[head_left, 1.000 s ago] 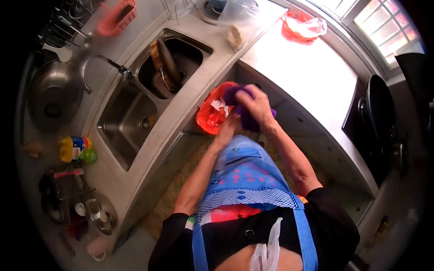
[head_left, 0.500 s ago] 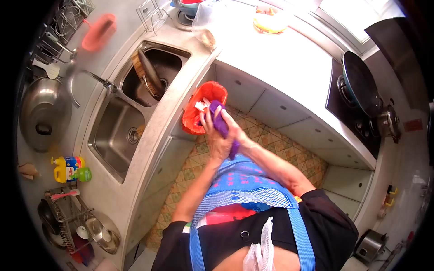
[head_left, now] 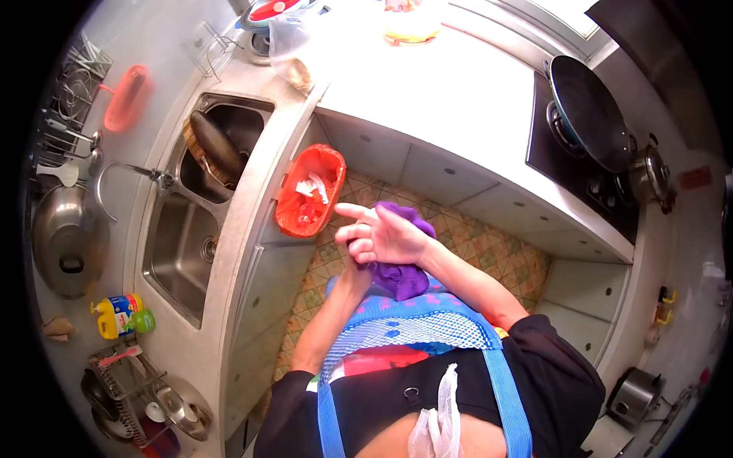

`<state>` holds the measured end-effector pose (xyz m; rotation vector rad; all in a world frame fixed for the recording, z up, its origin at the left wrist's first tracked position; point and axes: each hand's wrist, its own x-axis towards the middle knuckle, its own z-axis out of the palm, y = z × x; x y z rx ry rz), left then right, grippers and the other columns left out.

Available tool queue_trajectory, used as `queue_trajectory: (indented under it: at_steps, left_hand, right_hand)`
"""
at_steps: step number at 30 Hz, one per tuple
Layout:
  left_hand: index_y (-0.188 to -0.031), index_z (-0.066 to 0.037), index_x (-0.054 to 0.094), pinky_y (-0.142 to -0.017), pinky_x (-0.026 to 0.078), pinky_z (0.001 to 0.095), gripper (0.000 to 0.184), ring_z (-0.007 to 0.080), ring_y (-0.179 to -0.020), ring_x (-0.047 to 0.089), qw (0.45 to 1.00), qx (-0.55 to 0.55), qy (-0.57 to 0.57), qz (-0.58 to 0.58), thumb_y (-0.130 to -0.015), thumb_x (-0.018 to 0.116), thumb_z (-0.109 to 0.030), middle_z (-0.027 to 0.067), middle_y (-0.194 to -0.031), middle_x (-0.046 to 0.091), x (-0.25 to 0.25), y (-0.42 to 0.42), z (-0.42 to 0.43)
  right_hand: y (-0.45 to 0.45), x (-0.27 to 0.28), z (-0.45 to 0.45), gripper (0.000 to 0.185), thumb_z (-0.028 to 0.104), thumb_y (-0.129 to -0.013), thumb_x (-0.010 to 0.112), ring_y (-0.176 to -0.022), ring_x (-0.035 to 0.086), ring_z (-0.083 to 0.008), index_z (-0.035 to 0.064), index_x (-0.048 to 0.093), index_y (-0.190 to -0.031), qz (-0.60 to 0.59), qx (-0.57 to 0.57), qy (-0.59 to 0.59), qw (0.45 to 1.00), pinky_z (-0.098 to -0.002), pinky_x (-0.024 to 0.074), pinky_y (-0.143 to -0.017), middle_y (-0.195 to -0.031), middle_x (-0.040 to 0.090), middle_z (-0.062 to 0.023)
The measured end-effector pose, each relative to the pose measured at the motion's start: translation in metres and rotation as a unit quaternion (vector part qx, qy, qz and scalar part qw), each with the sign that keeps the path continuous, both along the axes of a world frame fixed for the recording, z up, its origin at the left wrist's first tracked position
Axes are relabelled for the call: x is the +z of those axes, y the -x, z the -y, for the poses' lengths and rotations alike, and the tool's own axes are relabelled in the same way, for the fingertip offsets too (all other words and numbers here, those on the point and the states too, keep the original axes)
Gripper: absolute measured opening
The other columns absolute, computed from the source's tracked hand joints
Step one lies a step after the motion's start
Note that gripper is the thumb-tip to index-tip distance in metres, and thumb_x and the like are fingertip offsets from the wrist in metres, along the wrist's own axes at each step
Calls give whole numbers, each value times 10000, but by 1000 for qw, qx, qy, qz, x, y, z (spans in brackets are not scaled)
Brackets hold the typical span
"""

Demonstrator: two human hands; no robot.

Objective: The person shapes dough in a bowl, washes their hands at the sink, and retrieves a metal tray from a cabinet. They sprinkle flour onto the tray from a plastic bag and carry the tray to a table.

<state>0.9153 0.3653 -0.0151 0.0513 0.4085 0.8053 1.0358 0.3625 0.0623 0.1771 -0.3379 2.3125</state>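
Note:
A purple cloth [head_left: 401,281] is bunched beneath my right hand [head_left: 391,237] and shows past its wrist and thumb. That hand is turned palm up, its palm bare and its fingers loosely apart and a little bent. My left hand [head_left: 357,275] is below it, mostly hidden, its fingers out of sight; the cloth lies against it and is apparently held there. Both hands are in front of the blue apron [head_left: 412,330]. Just beyond my fingertips, a red-lined waste bin [head_left: 286,217] on the cabinet front holds white scraps.
A double sink [head_left: 179,263] is on the left, with a wooden board [head_left: 200,156] and a dark pan-like item in its far basin. A wok [head_left: 592,114] stands on the stove at right. White counter [head_left: 427,99] runs along the back; tiled floor [head_left: 313,286] lies below.
Both hands and the cloth have drawn back from over the bin, uncovering it. My right hand has turned palm up, with the cloth now behind it. The view has shifted slightly.

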Motion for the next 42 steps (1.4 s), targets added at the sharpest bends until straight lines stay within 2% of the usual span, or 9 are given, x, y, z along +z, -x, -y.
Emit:
queue_trajectory:
  at_steps: [5, 7, 8, 11, 15, 20, 25, 30, 42]
  left_hand:
    - [-979, -8, 538, -835, 453, 370, 380, 247, -870, 582, 994, 31, -26, -97, -831, 449, -346, 122, -960, 599, 21, -38, -26]
    - [-1056, -35, 521, -843, 454, 374, 432, 243, -930, 566, 990, 36, 95, -98, -830, 440, -394, 124, -1000, 583, 1, -70, -21]
    - [-1122, -60, 491, -892, 426, 361, 448, 221, -1019, 522, 983, -37, -25, 177, -853, 420, -412, 115, -1067, 549, 4, -87, -13]
    - [-1188, -58, 433, -955, 369, 373, 470, 227, -1111, 451, 998, -4, -32, 51, -881, 392, -412, 117, -1185, 471, 13, -134, -5]
    - [-1326, -69, 253, -1029, 266, 360, 589, 215, -1244, 306, 991, -95, -91, -35, -891, 411, -434, 120, -1357, 293, 46, -153, -10]
    - [-1229, -40, 405, -924, 397, 337, 424, 229, -1106, 488, 969, -204, -101, -93, -876, 509, -249, 138, -1224, 476, 18, -128, -1]
    - [-1141, -28, 485, -886, 419, 322, 328, 200, -1031, 532, 950, -47, 42, -305, -868, 519, -206, 123, -1129, 549, -40, -61, 46]
    - [-1132, -36, 480, -861, 433, 329, 313, 208, -1014, 540, 929, 61, 143, -335, -869, 507, -204, 126, -1109, 554, -65, 15, 122]
    - [-1088, -53, 491, -793, 457, 344, 272, 195, -922, 555, 918, 140, 208, -308, -865, 510, -207, 96, -1047, 572, -87, 115, 191]
  right_hand:
    - [-64, -35, 26, 536, 334, -851, 532, -1035, 510, -215, 113, 341, -1301, 516, -234, -96, 818, -313, 457, -814, -1256, 396, -141]
    - [-57, -27, 29, 643, 431, -767, 603, -1046, 475, -286, 150, 365, -1293, 699, -379, -191, 576, -419, 394, -888, -1262, 350, -165]
    - [-55, -32, 29, 582, 449, -737, 606, -1076, 426, -298, 196, 448, -1236, 804, -364, -284, 375, -487, 298, -924, -1224, 382, -146]
    - [-93, -31, 13, 307, 352, -714, 601, -1013, 446, -229, 230, 608, -995, 818, -423, -335, 198, -424, 303, -825, -1082, 491, -51]
    - [-171, -23, -37, 125, 188, -733, 618, -742, 561, -273, 94, 585, -808, 793, -446, -340, 239, -380, 427, -659, -787, 593, -92]
    - [-268, -31, -111, 501, 494, -764, 552, -965, 522, -284, 60, 558, -1015, 840, -415, -307, -165, -490, 362, -859, -1037, 541, -169]
    - [-217, -110, -87, 468, 81, -766, 613, -960, 542, -214, -70, 421, -1165, 490, -191, 107, 844, -321, 451, -846, -1132, 505, -190]
    - [-197, -281, -129, 283, -107, -752, 427, -965, 520, -301, -42, 485, -1021, 95, -327, 575, 743, -410, 451, -846, -1030, 537, -194]
    - [-160, -264, -135, 278, -95, -715, 407, -871, 556, -311, -53, 508, -970, 97, -460, 537, 700, -361, 513, -724, -973, 564, -160]
